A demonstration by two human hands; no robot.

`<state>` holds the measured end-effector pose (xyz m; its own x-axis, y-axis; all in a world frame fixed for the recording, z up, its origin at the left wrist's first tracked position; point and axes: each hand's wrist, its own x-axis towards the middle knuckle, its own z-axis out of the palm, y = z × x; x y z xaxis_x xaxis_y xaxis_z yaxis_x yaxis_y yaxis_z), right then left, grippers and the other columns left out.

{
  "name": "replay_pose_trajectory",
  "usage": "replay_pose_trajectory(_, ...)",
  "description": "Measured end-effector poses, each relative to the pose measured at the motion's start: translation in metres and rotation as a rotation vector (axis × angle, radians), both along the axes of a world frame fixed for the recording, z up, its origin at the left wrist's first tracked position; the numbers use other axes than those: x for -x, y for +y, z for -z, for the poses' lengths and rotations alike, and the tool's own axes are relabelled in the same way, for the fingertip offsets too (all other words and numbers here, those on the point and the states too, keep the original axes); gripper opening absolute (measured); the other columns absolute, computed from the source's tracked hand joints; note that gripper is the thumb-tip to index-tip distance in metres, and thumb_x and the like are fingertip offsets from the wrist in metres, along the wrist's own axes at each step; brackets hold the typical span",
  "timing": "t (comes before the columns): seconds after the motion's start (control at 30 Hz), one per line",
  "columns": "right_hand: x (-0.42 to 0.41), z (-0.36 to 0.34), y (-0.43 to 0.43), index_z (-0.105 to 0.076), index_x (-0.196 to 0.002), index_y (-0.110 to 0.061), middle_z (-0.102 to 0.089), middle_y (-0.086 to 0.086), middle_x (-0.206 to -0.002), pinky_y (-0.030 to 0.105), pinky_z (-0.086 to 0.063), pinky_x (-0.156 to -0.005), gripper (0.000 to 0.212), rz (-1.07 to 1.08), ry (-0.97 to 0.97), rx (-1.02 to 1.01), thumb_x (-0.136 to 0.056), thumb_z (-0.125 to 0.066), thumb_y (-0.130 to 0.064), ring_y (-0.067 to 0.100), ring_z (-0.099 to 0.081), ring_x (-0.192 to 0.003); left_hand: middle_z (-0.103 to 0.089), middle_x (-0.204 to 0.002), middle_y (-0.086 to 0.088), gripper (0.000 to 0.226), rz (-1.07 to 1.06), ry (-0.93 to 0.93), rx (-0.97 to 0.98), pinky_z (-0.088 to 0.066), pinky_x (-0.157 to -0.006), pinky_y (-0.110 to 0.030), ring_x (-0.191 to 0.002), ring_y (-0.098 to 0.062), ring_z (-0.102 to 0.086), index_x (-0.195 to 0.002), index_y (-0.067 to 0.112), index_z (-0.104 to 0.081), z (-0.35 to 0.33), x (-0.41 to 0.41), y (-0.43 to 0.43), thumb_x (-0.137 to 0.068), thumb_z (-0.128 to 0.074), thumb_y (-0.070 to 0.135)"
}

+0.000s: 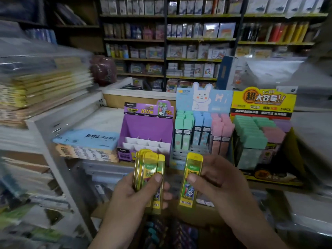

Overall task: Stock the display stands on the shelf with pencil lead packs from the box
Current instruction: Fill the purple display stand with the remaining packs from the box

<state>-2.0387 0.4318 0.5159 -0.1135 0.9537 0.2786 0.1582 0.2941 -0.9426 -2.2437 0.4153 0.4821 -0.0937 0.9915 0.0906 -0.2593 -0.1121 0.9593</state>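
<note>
My left hand (pixel 133 194) grips a stack of several yellow pencil lead packs (pixel 150 168), thumb pressed on the front one. My right hand (pixel 221 184) pinches a single yellow lead pack (pixel 193 169) upright, thumb on its face. Both hands are held just in front of the shelf. Behind them stands a purple display stand (pixel 145 128) whose white tiered slots hold nothing. To its right a blue rabbit stand (pixel 203 123) carries green, blue and pink packs. A yellow stand (pixel 262 126) further right is filled with green, pink and purple packs. The box is not in view.
A blue and orange pile of flat packets (pixel 86 144) lies left of the purple stand. A white shelf post (pixel 59 168) and stacked notebooks (pixel 45 87) crowd the left. Plastic-wrapped goods (pixel 309 123) stand at the right. Stocked shelves (pixel 179 42) fill the background.
</note>
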Motion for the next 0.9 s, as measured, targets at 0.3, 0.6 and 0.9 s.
replay_pose_trajectory(0.3,0.072,-0.041,0.047,-0.075,-0.095,-0.020,-0.078,0.008,-0.087,0.030,-0.060,-0.065,0.015,-0.053,0.097,-0.147,-0.081,-0.078,-0.025,0.025,-0.075,-0.074,-0.077,-0.082,-0.019,0.024,-0.083,0.063,-0.167,-0.060,-0.053,-0.035,-0.065,-0.032,-0.076,-0.089,0.020,-0.079,-0.047,0.093,0.044,-0.071,-0.079,0.037)
replay_pose_trajectory(0.6,0.141,-0.059,0.109,-0.076,-0.093,-0.028,-0.077,-0.017,-0.087,0.013,-0.056,-0.072,0.015,0.221,-0.127,-0.307,-0.087,-0.077,-0.014,-0.001,-0.073,-0.082,-0.080,-0.086,-0.007,0.010,-0.012,0.173,-0.287,-0.061,-0.058,-0.029,-0.071,-0.026,-0.078,-0.091,0.032,-0.077,-0.075,0.162,0.132,-0.085,-0.072,0.038)
replay_pose_trajectory(0.9,0.172,-0.040,0.127,-0.059,-0.071,-0.037,-0.064,-0.021,-0.067,0.007,-0.040,-0.054,0.030,0.341,-0.420,-0.246,-0.091,-0.072,-0.019,-0.003,-0.058,-0.059,-0.080,-0.084,-0.004,0.010,0.088,0.234,-0.211,-0.062,-0.070,-0.045,-0.075,-0.026,-0.078,-0.089,0.034,-0.077,-0.058,0.166,0.172,-0.093,-0.068,0.032)
